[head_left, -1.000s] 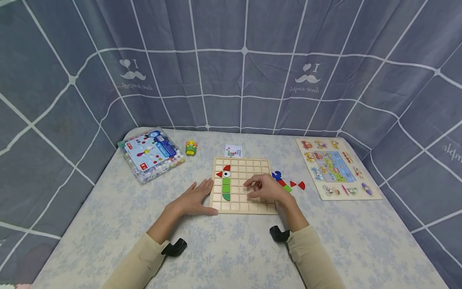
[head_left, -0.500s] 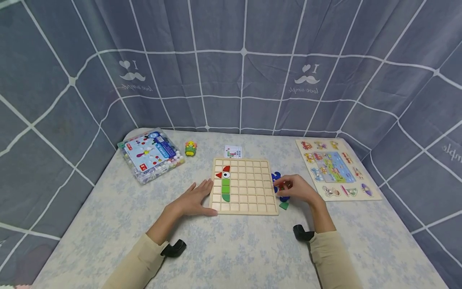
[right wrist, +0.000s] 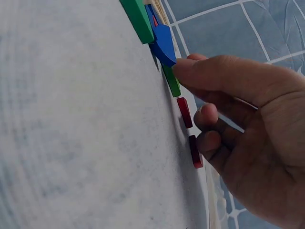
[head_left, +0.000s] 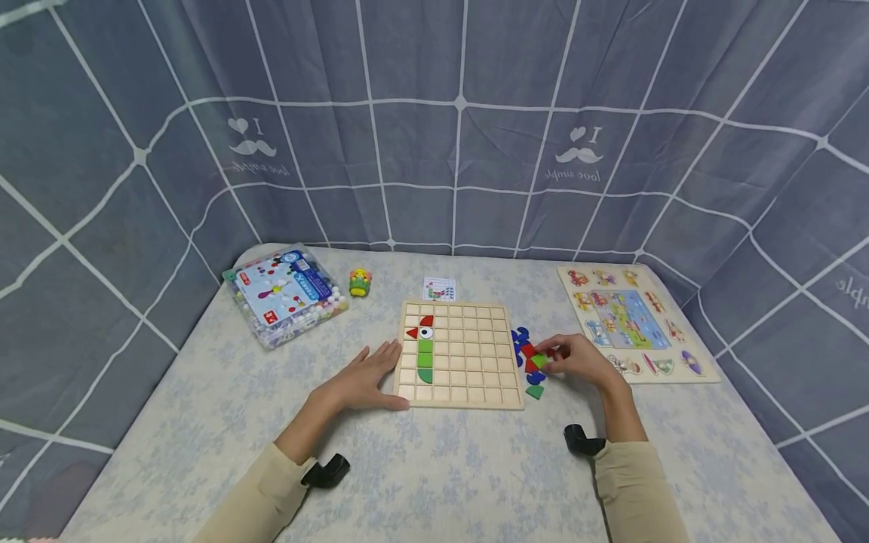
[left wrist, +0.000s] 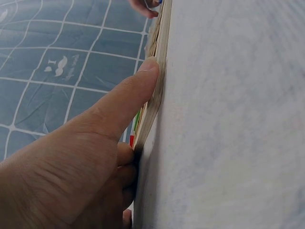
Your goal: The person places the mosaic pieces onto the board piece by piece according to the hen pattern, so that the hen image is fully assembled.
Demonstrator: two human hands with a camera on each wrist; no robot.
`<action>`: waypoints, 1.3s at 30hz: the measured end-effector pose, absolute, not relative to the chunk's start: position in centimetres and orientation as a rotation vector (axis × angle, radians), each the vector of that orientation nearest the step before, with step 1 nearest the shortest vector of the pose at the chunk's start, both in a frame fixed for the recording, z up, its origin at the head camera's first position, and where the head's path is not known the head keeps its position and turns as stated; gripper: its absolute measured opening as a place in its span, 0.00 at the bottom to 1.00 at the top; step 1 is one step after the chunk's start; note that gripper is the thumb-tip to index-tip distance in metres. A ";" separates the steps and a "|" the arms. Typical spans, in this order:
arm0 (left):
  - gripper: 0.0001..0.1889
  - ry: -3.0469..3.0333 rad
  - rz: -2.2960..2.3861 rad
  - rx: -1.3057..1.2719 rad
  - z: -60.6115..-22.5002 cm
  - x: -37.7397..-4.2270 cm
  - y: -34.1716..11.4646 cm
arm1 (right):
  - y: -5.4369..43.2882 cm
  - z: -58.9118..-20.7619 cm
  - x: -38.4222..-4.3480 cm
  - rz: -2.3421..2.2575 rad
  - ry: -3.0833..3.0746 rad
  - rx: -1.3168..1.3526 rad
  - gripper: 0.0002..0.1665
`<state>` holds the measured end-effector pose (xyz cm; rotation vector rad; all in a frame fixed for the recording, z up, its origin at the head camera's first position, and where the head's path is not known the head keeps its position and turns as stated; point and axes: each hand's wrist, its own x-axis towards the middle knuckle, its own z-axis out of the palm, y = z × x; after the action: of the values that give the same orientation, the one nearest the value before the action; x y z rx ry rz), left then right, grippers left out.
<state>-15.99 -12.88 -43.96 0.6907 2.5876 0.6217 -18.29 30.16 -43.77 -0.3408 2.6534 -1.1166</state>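
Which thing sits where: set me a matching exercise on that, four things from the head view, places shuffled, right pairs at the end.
Things
1. Left hand
2. Right hand
3. Printed card
4. Small toy figure

Places
A. At the loose coloured pieces
B. Between the plastic box and the card
C. At the left edge of the wooden grid board
D. Just beyond the board's far edge

Right pairs: 1-C, 2-A, 3-D, 4-B
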 end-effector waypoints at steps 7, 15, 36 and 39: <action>0.59 2.587 0.624 0.676 -44.1 -16.0 -13.0 | 30.1 -43.9 -18.4 -1.071 2.668 -0.315 0.20; 0.59 2.587 0.625 0.694 -43.9 -16.0 -13.0 | 30.1 -43.5 -18.2 -1.060 2.674 -0.308 0.19; 0.58 2.575 0.639 0.694 -43.4 -15.9 -12.9 | 30.4 -43.5 -18.1 -1.012 2.691 -0.362 0.17; 0.58 2.573 0.640 0.691 -43.4 -15.9 -12.8 | 30.3 -43.6 -18.1 -1.004 2.695 -0.305 0.16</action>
<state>-15.85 -12.84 -43.44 0.6908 2.5728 0.6398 -18.12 30.34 -43.60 -0.3054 2.6954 -1.0041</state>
